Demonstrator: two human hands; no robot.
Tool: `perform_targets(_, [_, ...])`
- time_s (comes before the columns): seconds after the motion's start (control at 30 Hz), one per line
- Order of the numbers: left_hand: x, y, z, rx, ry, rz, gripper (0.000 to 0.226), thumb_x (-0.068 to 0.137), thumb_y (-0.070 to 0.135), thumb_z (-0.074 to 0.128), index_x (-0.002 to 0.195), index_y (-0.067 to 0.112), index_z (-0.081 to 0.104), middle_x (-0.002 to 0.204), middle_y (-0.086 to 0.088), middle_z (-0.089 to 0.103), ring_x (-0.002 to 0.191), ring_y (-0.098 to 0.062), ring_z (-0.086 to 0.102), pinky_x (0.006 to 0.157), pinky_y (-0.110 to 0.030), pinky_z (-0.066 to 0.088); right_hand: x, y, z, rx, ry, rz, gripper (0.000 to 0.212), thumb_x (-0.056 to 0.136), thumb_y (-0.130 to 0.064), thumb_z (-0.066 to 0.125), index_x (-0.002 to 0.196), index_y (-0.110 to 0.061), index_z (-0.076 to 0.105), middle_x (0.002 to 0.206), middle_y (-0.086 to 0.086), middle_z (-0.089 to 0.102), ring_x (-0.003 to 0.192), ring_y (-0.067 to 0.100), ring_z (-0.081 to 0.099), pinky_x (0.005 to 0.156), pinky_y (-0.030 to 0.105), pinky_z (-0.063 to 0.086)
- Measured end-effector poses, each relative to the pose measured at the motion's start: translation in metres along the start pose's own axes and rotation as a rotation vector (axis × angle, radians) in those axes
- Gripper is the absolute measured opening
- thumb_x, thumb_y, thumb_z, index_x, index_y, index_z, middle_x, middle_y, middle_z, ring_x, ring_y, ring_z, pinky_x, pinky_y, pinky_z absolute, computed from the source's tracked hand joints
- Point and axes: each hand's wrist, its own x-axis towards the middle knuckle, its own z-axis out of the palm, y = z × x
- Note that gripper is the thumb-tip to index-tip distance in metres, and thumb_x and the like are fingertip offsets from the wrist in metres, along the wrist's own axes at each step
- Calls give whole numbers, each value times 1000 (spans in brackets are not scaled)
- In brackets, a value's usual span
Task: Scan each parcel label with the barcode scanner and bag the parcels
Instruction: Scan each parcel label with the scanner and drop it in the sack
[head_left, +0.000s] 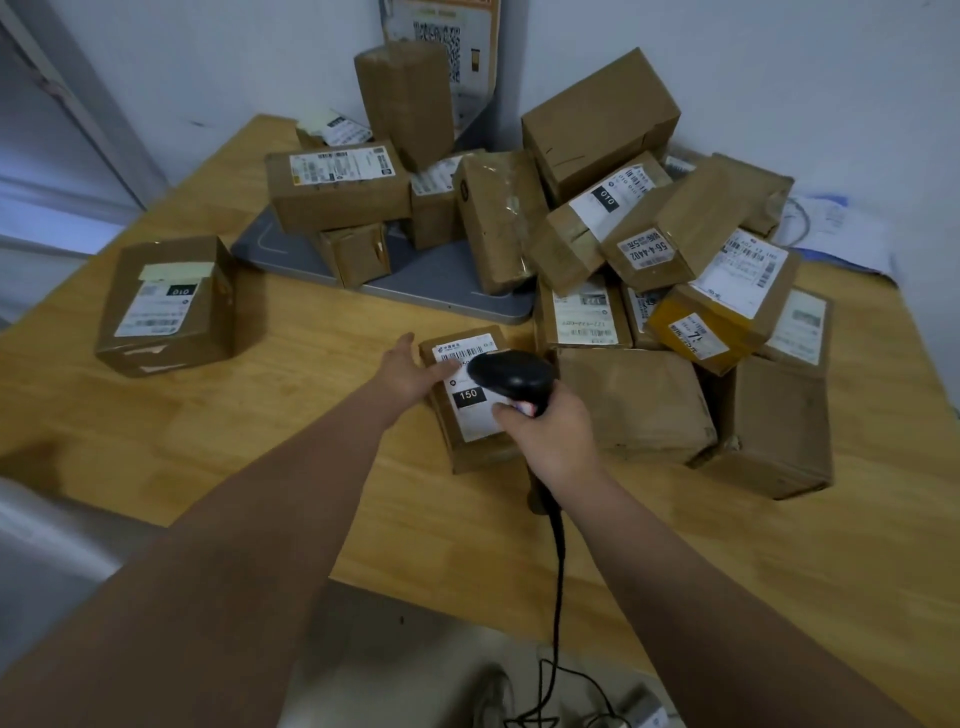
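A small cardboard parcel (470, 447) lies on the wooden table (311, 395) in front of me, its white label marked "150" facing up. My left hand (410, 371) rests on the parcel's left top edge, fingers laid over the label. My right hand (550, 436) grips the handle of a black barcode scanner (511, 376), whose head hovers just above the label. Its black cable (558, 571) hangs down off the table's front edge.
Several labelled cardboard parcels are piled at the back and right (649, 249). One parcel (166, 306) stands alone at the left. A grey flat scale platform (426, 291) lies under some boxes. White papers (836, 228) sit at the far right by the wall.
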Motion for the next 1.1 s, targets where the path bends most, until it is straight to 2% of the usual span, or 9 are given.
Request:
perform_targets(0.17, [6,-3,-2,-210,-134,-81,53,90,40,63,135,21,42,103,3,61,86,-11,55,74,-28,41,4,20,14,32,-20,44,26,84,-22,71,106,-19,58,101,-4,63,89,3,58,69,15,43])
perform_targets(0.3, [5,-10,2,-425,-194,-89,36,90,36,63,118,25,44,99,-6,68,100,-25,62,78,-36,52,-8,40,12,135,6,19,29,85,-19,70,112,-23,61,104,-2,66,99,9,63,85,30,53])
perform_targets(0.4, [1,-10,-2,-427,-197,-30,24,90,33,63,107,25,47,94,-4,68,93,-22,61,82,-37,51,-18,47,10,198,-22,3,30,85,-19,69,112,-28,61,108,-1,67,101,14,65,88,34,55])
perform_targets(0.47, [-6,-10,-9,-422,-186,3,19,90,30,63,102,24,49,95,-4,69,92,-21,62,80,-35,52,-21,46,5,240,-56,66,36,86,-21,70,120,-21,59,111,-1,66,102,13,65,87,30,55])
perform_targets(0.57, [-20,-13,-20,-422,-126,51,15,89,23,64,93,25,50,98,-6,69,92,-19,63,82,-35,53,-25,36,-7,207,-171,81,15,88,-16,68,102,-21,65,86,-7,69,80,5,67,70,18,51])
perform_targets(0.73, [-43,-11,-36,-355,16,174,19,87,17,68,91,26,52,102,-2,61,81,-13,60,71,-27,51,-38,19,-5,174,-130,51,7,86,-12,69,84,-10,62,54,-7,60,50,8,57,55,26,46])
perform_targets(0.87, [-55,-7,-50,-248,111,238,33,80,22,78,101,18,53,95,7,55,83,-12,60,75,-31,54,-51,0,-4,247,-127,-29,15,84,-12,71,77,-23,64,49,-17,56,53,-2,54,58,18,42])
perform_targets(1.0, [-60,-8,-57,-159,107,225,36,80,26,78,102,18,51,96,4,58,88,-18,64,79,-36,56,-60,-7,-5,396,-145,74,22,78,-9,77,90,-24,66,70,-15,68,71,-1,64,64,13,44])
perform_targets(1.1, [-63,-11,-56,-133,123,227,35,81,26,77,101,18,49,94,3,58,86,-16,63,80,-38,56,-64,-5,-7,322,-160,97,15,80,-14,77,83,-22,65,54,-20,61,62,-1,57,63,17,42])
